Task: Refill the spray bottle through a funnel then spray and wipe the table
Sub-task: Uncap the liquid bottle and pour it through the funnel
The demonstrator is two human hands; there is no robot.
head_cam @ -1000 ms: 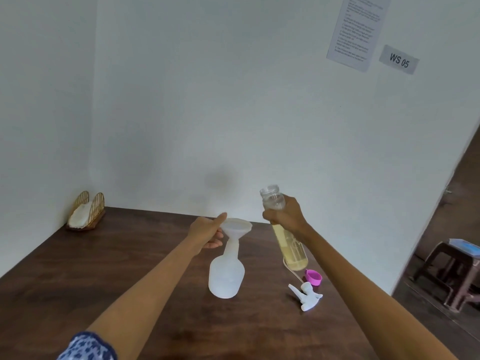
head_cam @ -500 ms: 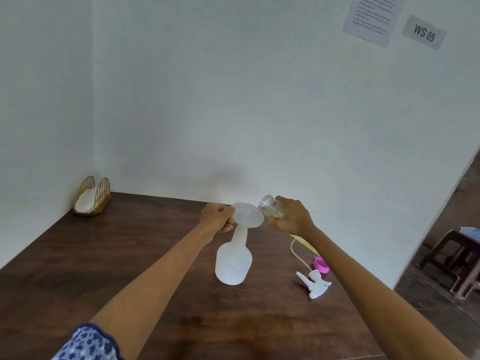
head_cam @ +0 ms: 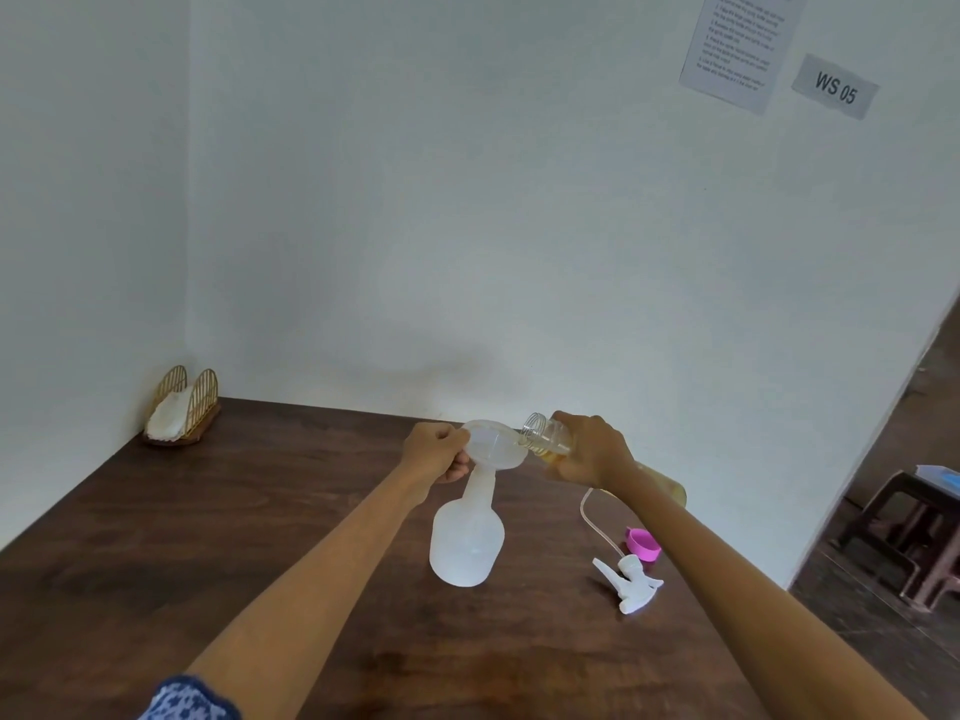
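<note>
Spray bottle (head_cam: 466, 544), translucent white, stands upright near the middle of the dark wooden desk (head_cam: 208, 537), sprayer removed, with a white funnel (head_cam: 492, 448) seated in its neck. Left hand (head_cam: 435, 453) pinches the funnel's left rim, fingers curled around the edge. Right hand (head_cam: 589, 456) grasps a clear refill bottle (head_cam: 548, 439) holding yellowish liquid, fingers wrapped round its body; bottle is tipped nearly horizontal, its threaded open mouth at the funnel's right rim. Bottle's far end (head_cam: 670, 490) shows past the wrist. On the desk to the right of the spray bottle: white trigger sprayer head (head_cam: 631, 582) lying on its side, its thin dip tube (head_cam: 589, 517) curving away toward the wall; pink cap (head_cam: 643, 544) just behind it. Far left corner of the desk: gold wire holder (head_cam: 183, 407) containing a white cloth (head_cam: 167, 419). Wall, upper right: printed sheet (head_cam: 737, 49), text too small to read; beside it a grey label (head_cam: 835, 87) reading "WS 05". A brown stool (head_cam: 914, 532) stands on the floor at right.
</note>
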